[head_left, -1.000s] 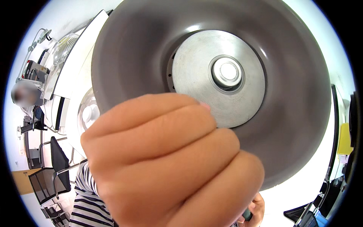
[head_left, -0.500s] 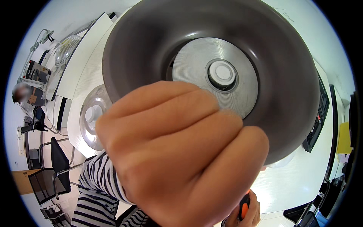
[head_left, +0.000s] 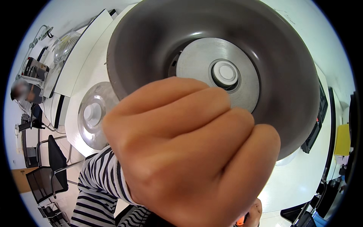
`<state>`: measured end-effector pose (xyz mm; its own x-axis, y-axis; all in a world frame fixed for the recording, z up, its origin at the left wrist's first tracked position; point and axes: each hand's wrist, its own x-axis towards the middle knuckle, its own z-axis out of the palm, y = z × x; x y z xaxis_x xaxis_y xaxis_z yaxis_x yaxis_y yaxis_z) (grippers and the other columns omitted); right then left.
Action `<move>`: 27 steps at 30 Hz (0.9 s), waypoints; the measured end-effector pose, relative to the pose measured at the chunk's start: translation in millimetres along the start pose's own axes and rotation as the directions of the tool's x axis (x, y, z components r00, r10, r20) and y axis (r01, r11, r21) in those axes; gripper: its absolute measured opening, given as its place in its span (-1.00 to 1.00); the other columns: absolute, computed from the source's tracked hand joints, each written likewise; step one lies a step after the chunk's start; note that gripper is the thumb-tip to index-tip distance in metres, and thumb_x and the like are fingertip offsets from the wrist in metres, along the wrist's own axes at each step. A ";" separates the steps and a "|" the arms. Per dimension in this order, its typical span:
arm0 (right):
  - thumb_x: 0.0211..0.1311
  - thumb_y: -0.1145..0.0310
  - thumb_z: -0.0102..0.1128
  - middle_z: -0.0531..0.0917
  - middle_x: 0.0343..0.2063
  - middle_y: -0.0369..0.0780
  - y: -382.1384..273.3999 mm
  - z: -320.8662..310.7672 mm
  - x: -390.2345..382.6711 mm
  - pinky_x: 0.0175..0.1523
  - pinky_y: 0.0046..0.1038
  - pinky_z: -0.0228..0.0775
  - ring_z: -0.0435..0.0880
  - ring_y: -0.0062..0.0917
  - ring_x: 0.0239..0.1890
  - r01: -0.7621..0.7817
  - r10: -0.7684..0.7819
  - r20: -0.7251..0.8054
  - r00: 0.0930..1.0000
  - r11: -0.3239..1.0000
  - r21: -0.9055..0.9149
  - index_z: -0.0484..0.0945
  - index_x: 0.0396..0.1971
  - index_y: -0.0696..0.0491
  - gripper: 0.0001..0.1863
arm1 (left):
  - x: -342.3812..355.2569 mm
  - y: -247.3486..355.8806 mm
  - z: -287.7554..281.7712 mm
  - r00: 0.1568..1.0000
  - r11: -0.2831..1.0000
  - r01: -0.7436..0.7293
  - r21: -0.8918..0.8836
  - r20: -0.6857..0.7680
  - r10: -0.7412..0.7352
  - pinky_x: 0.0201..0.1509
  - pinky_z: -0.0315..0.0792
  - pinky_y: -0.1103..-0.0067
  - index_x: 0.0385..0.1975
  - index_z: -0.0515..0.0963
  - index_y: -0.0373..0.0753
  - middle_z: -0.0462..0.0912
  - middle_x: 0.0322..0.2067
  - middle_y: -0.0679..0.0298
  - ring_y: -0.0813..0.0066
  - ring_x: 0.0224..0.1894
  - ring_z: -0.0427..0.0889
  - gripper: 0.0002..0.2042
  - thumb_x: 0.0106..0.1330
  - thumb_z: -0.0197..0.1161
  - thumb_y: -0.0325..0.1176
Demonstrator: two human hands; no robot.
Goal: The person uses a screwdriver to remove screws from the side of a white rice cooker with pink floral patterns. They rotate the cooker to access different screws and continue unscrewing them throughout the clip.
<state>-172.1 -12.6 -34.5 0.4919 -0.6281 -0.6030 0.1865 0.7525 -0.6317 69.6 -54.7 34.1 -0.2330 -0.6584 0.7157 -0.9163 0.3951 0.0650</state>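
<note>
My left hand (head_left: 189, 151) fills the middle of the view, close up, its fingers curled into a fist. Whatever it may hold is hidden. Behind it stands an electric cooker body (head_left: 140, 41) with a dark grey bowl-shaped inside. A round metal heating plate (head_left: 196, 56) with a pale central button (head_left: 225, 73) sits at its bottom. Low on the right, my right hand (head_left: 255, 213) is partly covered by the left one; its fingers are closed around an orange-and-black handle (head_left: 241, 220), the rest of which is hidden. A clear lid with a white knob (head_left: 92, 113) lies left of the cooker.
The white table (head_left: 287, 189) carries the cooker. Black trays (head_left: 315, 132) lie along its right side. Black chairs (head_left: 56, 155) stand on the floor at the left, where a fan (head_left: 66, 47) rests on another table. A person (head_left: 24, 92) sits at the far left.
My left fist has shifted a little to the right. My right hand has moved lower, and less of the orange-and-black handle shows. The view has shifted slightly.
</note>
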 end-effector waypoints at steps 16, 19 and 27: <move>0.07 0.37 0.06 0.47 -0.45 -0.13 11.2 -13.2 10.7 -0.63 -0.59 0.32 0.46 -0.51 -0.63 0.217 -0.310 -0.066 0.948 0.787 -0.578 0.40 -0.17 0.29 -0.64 | -0.6 1.1 0.8 0.995 0.993 0.098 -0.058 0.036 -0.096 -0.46 0.46 0.54 -0.74 0.44 -0.26 0.42 -0.76 0.28 0.42 -0.68 0.44 -0.58 -0.56 0.48 -0.15; 0.25 0.25 -0.14 0.45 -0.60 -0.20 7.8 -10.4 7.3 -0.75 -0.74 0.17 0.38 -0.69 -0.65 -0.012 0.008 0.054 0.999 0.998 0.068 0.32 -0.16 0.34 -0.60 | -0.8 2.0 -1.9 0.992 0.994 0.112 -0.016 0.055 -0.110 -0.49 0.44 0.55 -0.76 0.43 -0.25 0.40 -0.78 0.29 0.42 -0.69 0.43 -0.58 -0.56 0.49 -0.15; 0.23 0.28 -0.11 0.42 -0.49 -0.16 6.4 -12.4 7.3 -0.74 -0.68 0.19 0.35 -0.62 -0.67 -0.146 0.094 0.179 0.979 0.940 0.308 0.31 -0.15 0.33 -0.62 | -3.7 -1.2 10.1 0.994 0.987 0.057 -0.148 -0.086 -0.070 -0.68 0.22 0.67 -0.79 0.42 -0.26 0.41 -0.80 0.27 0.47 -0.76 0.38 -0.60 -0.50 0.50 -0.17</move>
<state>-177.8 -14.9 -49.0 0.6512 -0.5093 -0.5627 0.3654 0.8602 -0.3557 68.3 -59.3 24.4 -0.1393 -0.6270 0.7664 -0.8700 0.4472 0.2078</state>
